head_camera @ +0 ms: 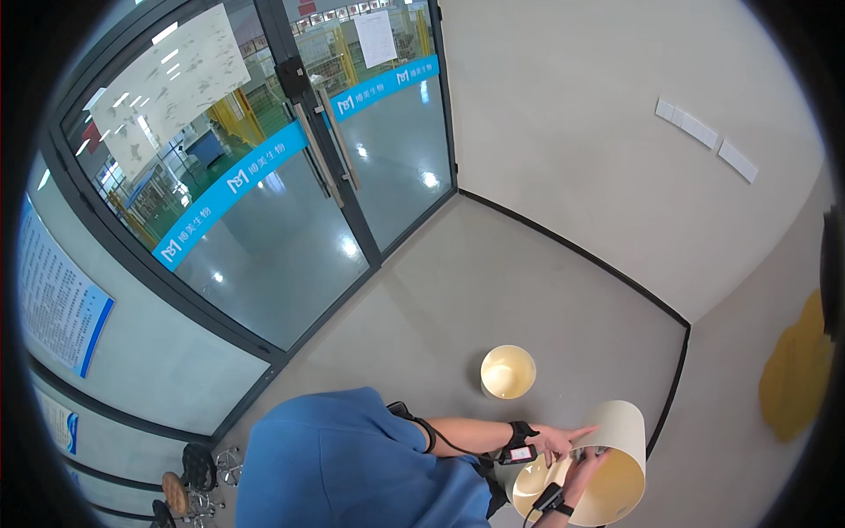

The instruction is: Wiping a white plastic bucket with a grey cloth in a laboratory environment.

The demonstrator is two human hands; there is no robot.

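Observation:
A large cream cylindrical bin (620, 422) is tipped on its side at the lower right, its mouth towards me. My left hand (556, 441) is at the upper rim, with the index finger extended along the outer wall and the other fingers bent down. Just below it, my right hand (586, 470) reaches into the mouth, fingers near the inner wall. Something greyish between the hands is mostly hidden. A second cream container (528, 485) sits against the large bin, partly covered by my right wrist. Whether either hand grips a rim is unclear. Both wrists carry strapped black devices.
A smaller cream bin (507, 373) stands upright on the grey floor (528, 277). Glass double doors (284, 284) with metal handles are at upper left. Wheeled stools (198, 468) stand lower left. A wall (561, 132) with switch plates (686, 127) rises at the right.

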